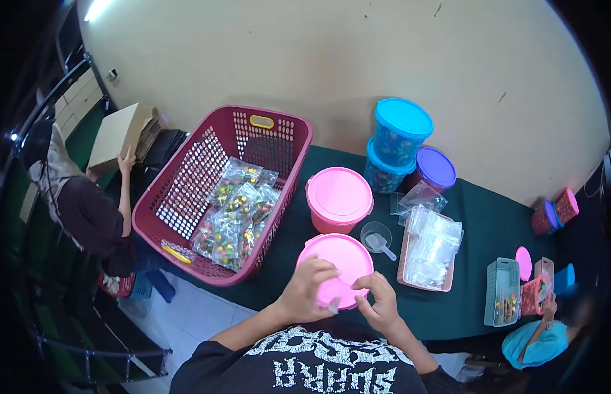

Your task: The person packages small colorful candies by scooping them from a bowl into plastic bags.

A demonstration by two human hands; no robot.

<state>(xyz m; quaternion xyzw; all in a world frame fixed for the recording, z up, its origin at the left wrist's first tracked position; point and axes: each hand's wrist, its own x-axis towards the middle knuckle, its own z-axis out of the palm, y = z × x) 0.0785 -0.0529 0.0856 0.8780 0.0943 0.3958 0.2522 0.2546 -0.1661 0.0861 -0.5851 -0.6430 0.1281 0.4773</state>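
Directly before me stands a pink tub with a pink lid point(338, 259). My left hand point(307, 289) is over the lid's left side, fingers bent, and a small greyish see-through piece shows by its thumb. At the lid's right edge my right hand point(380, 302) has its thumb and forefinger drawn close together. Whatever thin thing the fingers hold is too small to make out. Just behind is a second pink tub point(339, 197), lid on. To its right sits a clear round cup point(376, 236) with a white scoop point(382, 246).
A maroon basket point(181, 177) holds several packets of colourful pieces. Blue-lidded tubs point(399, 134), a purple-lidded tub point(435, 169) and a tray of clear bags point(429, 253) stand right. One person point(82, 203) handles a cardboard box point(118, 138); another point(539, 341) sits by baskets point(502, 276).
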